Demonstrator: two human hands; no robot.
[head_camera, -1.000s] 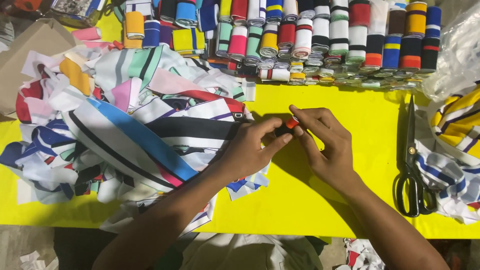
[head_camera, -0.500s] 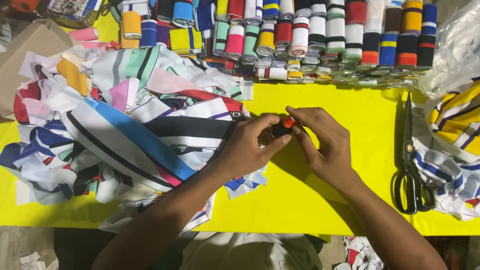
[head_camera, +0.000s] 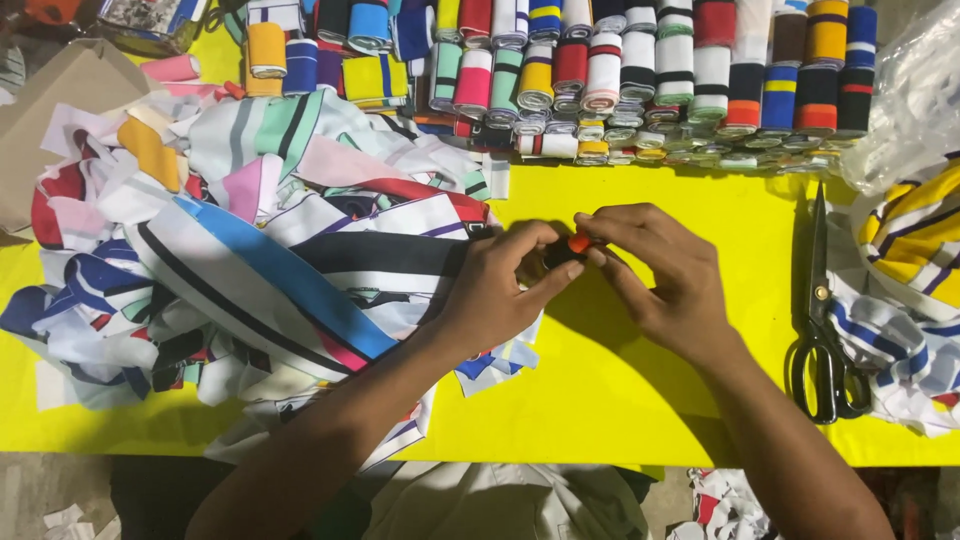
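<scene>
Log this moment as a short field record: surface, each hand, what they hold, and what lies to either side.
surface: yellow table
left hand: fingers pinch a small dark roll with an orange end
right hand: fingertips on the same roll, from the other side
left side: loose pile of striped fabric strips
far edge: rows of rolled striped bands
right side: black scissors, closed, lying flat; striped cloth beside them

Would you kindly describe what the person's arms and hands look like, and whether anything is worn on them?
Both forearms are bare, with no sleeves in view. The left hand and right hand wear no gloves, and no ring, watch or bracelet shows.
</scene>
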